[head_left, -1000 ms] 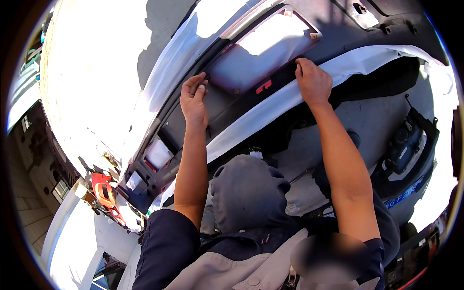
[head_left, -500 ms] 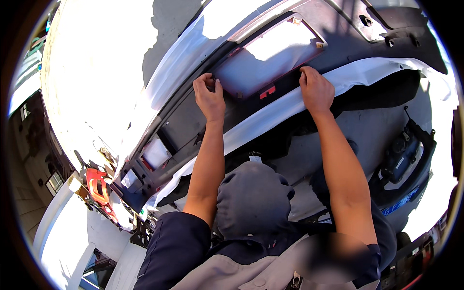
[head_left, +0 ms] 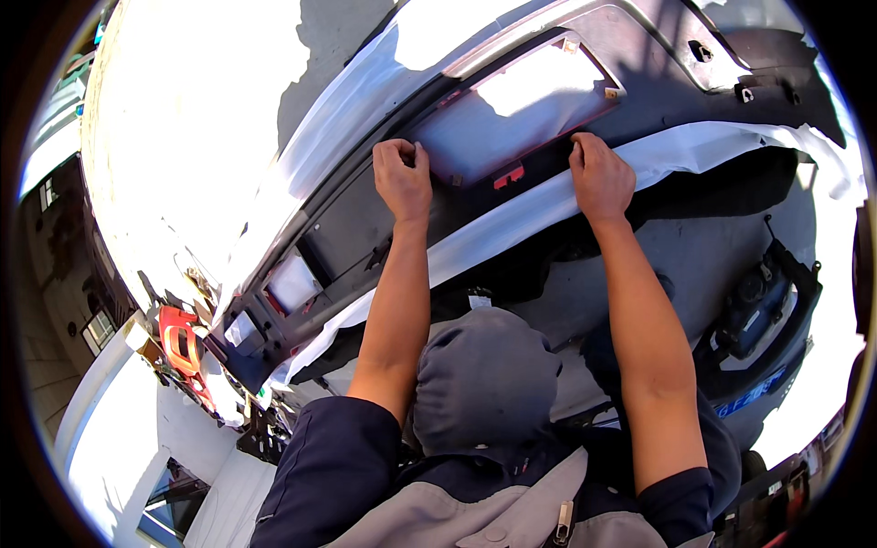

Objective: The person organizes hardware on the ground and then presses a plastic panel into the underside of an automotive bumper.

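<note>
A long dark grey moulded vehicle panel [head_left: 343, 253] runs diagonally before me, with a translucent rectangular insert [head_left: 507, 132] rimmed in red and a small red clip [head_left: 509, 177]. My left hand [head_left: 400, 183] is closed at the insert's left end, fingertips curled against the panel; whatever they hold is hidden. My right hand [head_left: 598, 178] is closed on the panel's near side, right of the red clip, thumb and forefinger together; I cannot make out what is between them. White protective sheeting [head_left: 493, 215] lies along the near side, under my right wrist.
A black bracketed part [head_left: 754, 306] with a blue plate lies at the right. A red moulded piece [head_left: 183, 347] sits among clutter at the left. A rounded grey cloth shape [head_left: 484, 384] is between my forearms. Dark material [head_left: 713, 187] hangs below the sheeting.
My left hand has moved right along the panel and its fingers have curled tighter. My right hand and the whole scene appear slightly lower in the picture.
</note>
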`<state>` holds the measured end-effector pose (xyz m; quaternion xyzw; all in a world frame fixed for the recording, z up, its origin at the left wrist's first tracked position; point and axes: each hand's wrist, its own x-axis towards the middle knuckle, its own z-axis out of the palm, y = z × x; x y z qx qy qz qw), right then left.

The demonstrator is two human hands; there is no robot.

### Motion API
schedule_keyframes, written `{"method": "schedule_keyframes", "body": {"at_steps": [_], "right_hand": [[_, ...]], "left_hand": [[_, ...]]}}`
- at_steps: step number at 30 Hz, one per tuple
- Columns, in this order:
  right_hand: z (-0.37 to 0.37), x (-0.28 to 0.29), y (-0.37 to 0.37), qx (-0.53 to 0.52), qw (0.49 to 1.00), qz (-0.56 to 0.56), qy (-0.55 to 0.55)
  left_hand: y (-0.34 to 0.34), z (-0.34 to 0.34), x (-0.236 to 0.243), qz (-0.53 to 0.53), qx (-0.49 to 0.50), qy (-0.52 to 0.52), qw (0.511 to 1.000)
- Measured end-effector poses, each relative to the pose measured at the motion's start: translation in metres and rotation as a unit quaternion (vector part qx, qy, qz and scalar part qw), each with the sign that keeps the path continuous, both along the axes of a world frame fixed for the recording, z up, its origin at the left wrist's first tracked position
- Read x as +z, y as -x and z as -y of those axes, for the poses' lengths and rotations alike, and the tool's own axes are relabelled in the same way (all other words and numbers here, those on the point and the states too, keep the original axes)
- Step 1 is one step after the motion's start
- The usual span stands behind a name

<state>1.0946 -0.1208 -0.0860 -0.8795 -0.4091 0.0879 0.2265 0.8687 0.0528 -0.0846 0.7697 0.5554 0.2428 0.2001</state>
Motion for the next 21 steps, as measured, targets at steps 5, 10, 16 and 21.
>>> {"method": "schedule_keyframes", "body": {"at_steps": [5, 10, 16, 21], "right_hand": [[0.001, -0.001, -0.001, 0.003, 1.0, 0.001, 0.005], [-0.001, 0.005, -0.002, 0.01, 0.999, -0.007, 0.033], [0.001, 0.002, -0.002, 0.013, 0.999, -0.01, 0.05], [-0.001, 0.005, -0.001, 0.014, 0.999, -0.013, 0.05]], "left_hand": [[-0.003, 0.0, -0.006, -0.084, -0.014, -0.051, 0.995], [-0.009, 0.002, -0.005, -0.096, 0.012, -0.025, 0.995], [-0.012, 0.0, -0.008, -0.009, 0.088, 0.037, 0.995], [-0.008, -0.002, -0.017, -0.023, 0.125, 0.069, 0.99]]}}
